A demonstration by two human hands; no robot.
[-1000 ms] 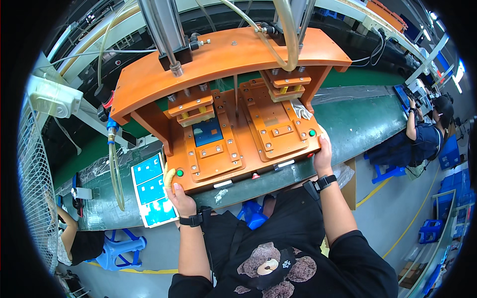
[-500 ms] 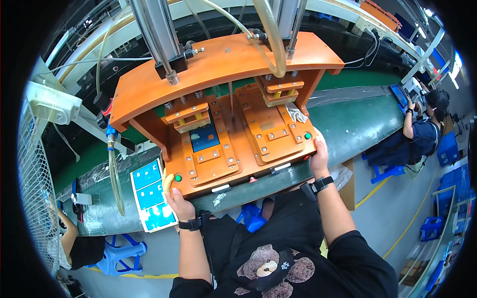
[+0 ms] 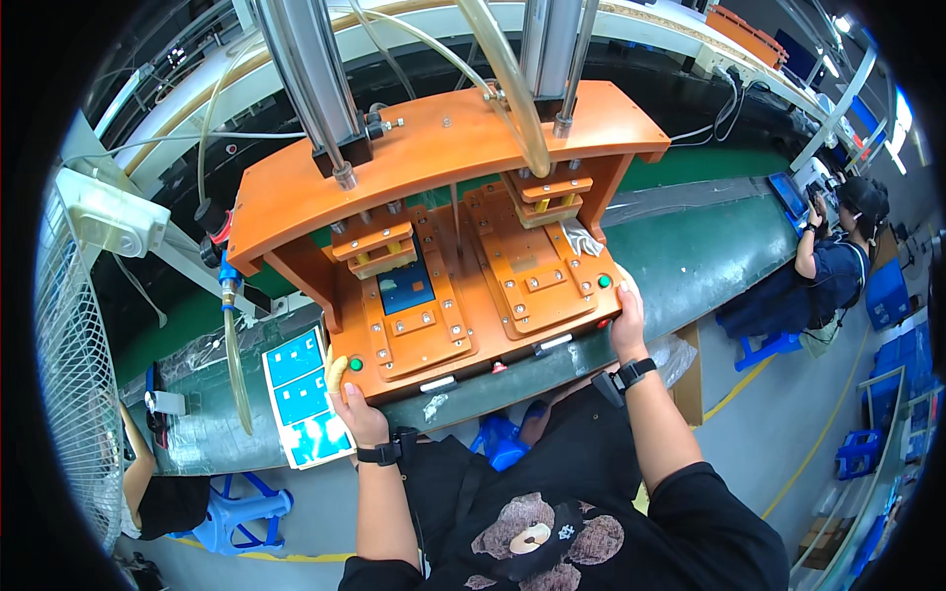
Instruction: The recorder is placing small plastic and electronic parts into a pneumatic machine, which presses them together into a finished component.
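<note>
An orange two-station press [image 3: 394, 184] stands on the bench in front of me. My left hand [image 3: 363, 419] grips its front left corner, a pale yellow cover on one finger beside a green button [image 3: 356, 364]. The front right corner is held by my right hand [image 3: 628, 320], close to another green button [image 3: 604, 282]. Some fingers of both hands are hidden by the base. A blue sheet [image 3: 408, 292] lies in the left fixture [image 3: 425, 340], partly under the raised upper block [image 3: 380, 246]. The right fixture [image 3: 543, 282] shows no blue sheet.
A white-edged board with blue panels [image 3: 301, 396] lies left of the press. Crumpled white cloth [image 3: 582, 238] sits by the right station. An air hose [image 3: 233, 374] hangs at left near a fan guard [image 3: 74, 355]. A co-worker [image 3: 838, 246] sits at right; another person's arm [image 3: 138, 458] shows at left.
The whole view has shifted slightly, so the press appears a little lower. Both hands stay at the press's front corners.
</note>
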